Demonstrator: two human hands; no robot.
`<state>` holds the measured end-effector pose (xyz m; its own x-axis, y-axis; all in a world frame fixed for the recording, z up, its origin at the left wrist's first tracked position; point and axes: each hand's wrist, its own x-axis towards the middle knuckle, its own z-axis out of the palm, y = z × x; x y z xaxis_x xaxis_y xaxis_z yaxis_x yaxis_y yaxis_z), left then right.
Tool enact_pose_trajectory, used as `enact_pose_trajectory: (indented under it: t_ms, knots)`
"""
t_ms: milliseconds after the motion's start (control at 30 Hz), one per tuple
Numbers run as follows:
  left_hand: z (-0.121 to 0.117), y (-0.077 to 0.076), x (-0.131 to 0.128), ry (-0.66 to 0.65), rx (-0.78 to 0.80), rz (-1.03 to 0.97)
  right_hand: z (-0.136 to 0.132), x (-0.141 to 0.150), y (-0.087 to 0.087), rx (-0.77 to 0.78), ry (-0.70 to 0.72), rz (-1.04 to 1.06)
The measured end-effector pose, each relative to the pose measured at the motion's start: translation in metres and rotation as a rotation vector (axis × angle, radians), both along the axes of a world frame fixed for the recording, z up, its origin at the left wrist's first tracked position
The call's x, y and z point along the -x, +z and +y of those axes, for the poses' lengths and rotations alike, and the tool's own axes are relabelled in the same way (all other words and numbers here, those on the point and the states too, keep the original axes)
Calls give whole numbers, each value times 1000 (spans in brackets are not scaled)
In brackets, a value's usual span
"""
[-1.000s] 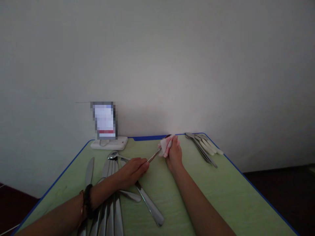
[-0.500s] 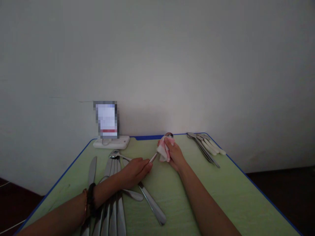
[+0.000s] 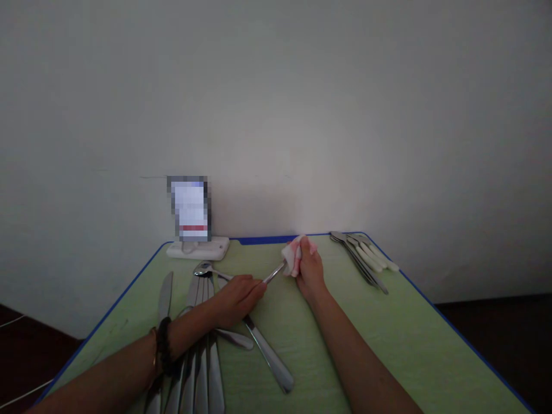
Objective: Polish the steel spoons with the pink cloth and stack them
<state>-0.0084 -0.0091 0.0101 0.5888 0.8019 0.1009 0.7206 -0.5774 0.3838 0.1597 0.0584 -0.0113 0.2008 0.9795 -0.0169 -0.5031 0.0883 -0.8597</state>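
The left hand (image 3: 241,296) gripped one end of a slender, shiny silver metal utensil (image 3: 275,273), which slanted up, above the table's middle, into a crumpled pink-and-white cloth (image 3: 291,256). The right hand (image 3: 312,270) clasped that cloth around the utensil's far end, hiding it. Under and beside the left hand lay a silver knife with a broad metal handle (image 3: 271,359) and a small round-bowled metal spoon (image 3: 202,269). A row of long silver cutlery (image 3: 202,376) ran beneath the left forearm. Beyond the right hand, dark grey metal cutlery (image 3: 360,264) lay beside white-handled metal cutlery (image 3: 370,259) near the edge of the pale green, blue-rimmed table (image 3: 414,345). A blurred, bright-screened device (image 3: 192,210) stood on a white base (image 3: 207,249) near the wall (image 3: 276,115).
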Motion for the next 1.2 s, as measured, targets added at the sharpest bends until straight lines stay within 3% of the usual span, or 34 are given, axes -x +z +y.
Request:
enact_pose_trajectory:
  t_ms: [100,200,433,533,700,900,1200]
  knots:
    - [1,-1,0,0,3,0,-1,-2,0,-30,27,-96]
    - [2,-4,0,0,-5,16,-3,-5,1,-7,161,-162]
    - [2,-4,-1,26,-13,58,-6,-8,6,24,309,-143]
    - [2,-3,-2,38,14,42,-5,-6,7,27,290,-74]
    - [1,-2,-2,56,49,-15,-3,-4,8,-10,136,8]
    - [-2,4,-2,-17,111,-115,1,-6,3,38,26,104]
    - [-2,3,-3,-13,47,-71,-3,-9,6,46,256,62]
